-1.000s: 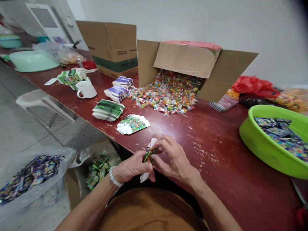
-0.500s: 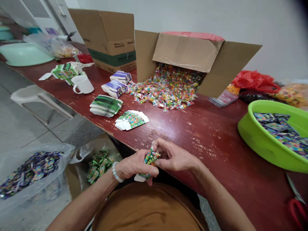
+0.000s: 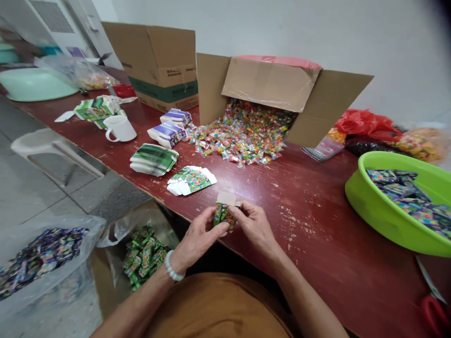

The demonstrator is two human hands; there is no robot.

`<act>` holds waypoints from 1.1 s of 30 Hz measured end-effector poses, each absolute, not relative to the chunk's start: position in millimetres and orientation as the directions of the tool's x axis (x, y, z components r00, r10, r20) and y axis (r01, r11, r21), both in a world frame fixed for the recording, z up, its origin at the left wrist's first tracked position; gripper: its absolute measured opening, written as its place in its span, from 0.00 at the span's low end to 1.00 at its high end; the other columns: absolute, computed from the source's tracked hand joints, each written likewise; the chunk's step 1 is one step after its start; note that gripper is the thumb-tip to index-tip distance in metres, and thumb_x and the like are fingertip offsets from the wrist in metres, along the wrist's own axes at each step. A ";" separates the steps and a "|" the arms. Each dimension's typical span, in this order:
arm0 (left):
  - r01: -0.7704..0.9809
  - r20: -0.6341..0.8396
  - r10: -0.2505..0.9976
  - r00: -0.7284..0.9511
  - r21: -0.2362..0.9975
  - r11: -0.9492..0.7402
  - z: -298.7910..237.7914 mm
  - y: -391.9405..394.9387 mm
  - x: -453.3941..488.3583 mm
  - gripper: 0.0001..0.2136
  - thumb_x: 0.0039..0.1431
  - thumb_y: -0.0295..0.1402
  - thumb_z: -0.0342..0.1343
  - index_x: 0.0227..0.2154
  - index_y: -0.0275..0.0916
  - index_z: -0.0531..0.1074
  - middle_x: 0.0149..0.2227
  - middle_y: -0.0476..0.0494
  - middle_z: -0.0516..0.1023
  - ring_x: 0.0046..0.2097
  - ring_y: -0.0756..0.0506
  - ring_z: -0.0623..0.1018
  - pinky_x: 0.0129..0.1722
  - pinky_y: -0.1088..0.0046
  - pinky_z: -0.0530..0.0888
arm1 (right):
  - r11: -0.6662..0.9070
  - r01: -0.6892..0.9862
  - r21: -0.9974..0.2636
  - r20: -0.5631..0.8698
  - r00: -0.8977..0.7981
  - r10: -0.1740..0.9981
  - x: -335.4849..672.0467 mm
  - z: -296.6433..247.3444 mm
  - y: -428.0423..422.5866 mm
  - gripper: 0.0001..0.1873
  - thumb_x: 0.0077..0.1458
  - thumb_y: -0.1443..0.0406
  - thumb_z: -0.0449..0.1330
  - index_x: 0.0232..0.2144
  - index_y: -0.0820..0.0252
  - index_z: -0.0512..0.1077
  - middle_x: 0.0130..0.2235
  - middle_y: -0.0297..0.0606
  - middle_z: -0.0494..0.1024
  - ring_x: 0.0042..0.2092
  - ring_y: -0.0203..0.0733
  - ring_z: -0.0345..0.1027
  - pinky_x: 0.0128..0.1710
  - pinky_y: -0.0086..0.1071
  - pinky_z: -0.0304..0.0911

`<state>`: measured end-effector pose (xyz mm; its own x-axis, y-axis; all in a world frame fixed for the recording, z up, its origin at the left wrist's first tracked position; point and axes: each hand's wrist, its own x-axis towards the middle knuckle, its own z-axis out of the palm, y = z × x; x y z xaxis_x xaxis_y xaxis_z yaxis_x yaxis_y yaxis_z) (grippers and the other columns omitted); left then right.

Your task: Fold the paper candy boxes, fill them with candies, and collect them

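Note:
A small green printed carton (image 3: 221,215) stands upright just above the near edge of the red table (image 3: 310,211), its top flap open. My left hand (image 3: 199,237) pinches its left side and my right hand (image 3: 254,226) pinches its right side. A white bead bracelet sits on my left wrist. Just beyond the carton lies a short stack of flat green cartons (image 3: 192,180). Farther back, wrapped sweets (image 3: 239,136) spill out of a tipped cardboard box (image 3: 275,89).
A green basin (image 3: 387,211) of dark printed packets sits at the right. Fanned flat cartons (image 3: 154,159), purple boxes (image 3: 171,129), a white mug (image 3: 120,127) and a closed cardboard box (image 3: 158,63) stand at the left. Below the table edge are a box of green cartons (image 3: 143,256) and a bag of packets (image 3: 38,258).
Both hands have lifted the carton from near my lap up to the table edge. It now stands upright with its top flap open.

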<state>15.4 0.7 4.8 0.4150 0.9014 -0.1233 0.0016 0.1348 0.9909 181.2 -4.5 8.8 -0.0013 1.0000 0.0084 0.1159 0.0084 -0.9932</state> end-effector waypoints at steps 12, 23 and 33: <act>0.046 0.003 0.967 0.254 0.999 -0.016 5.9 -5.4 17.7 0.25 0.56 0.33 0.59 0.57 0.40 0.63 0.39 0.46 0.77 0.36 0.49 0.78 0.37 0.72 0.77 | 0.053 -0.178 -0.983 0.022 0.171 0.985 162.2 -1.5 -13.2 0.21 0.54 0.57 0.64 0.47 0.54 0.63 0.36 0.34 0.79 0.35 0.39 0.72 0.34 0.31 0.66; -0.066 -0.124 0.915 0.384 0.985 0.161 19.5 3.9 15.3 0.12 0.53 0.34 0.63 0.38 0.38 0.69 0.28 0.53 0.74 0.30 0.52 0.73 0.31 0.79 0.70 | -0.120 -0.160 -0.980 -0.115 -0.041 0.992 189.7 -3.2 -1.6 0.17 0.51 0.53 0.66 0.27 0.60 0.71 0.26 0.31 0.72 0.27 0.34 0.62 0.30 0.30 0.59; -0.019 -0.055 0.906 0.420 0.997 0.069 23.3 11.7 11.8 0.09 0.56 0.36 0.62 0.35 0.37 0.70 0.33 0.50 0.76 0.35 0.51 0.74 0.36 0.78 0.70 | -0.067 -0.172 -0.983 -0.049 -0.105 0.993 191.6 3.7 1.5 0.16 0.47 0.56 0.69 0.32 0.60 0.73 0.29 0.32 0.75 0.31 0.36 0.67 0.34 0.30 0.62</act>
<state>11.8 11.7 23.3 0.4198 0.9059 -0.0548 -0.0195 0.0693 0.9974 191.6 1.5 3.7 -0.1054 0.9932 -0.0492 -0.1719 -0.0670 -0.9828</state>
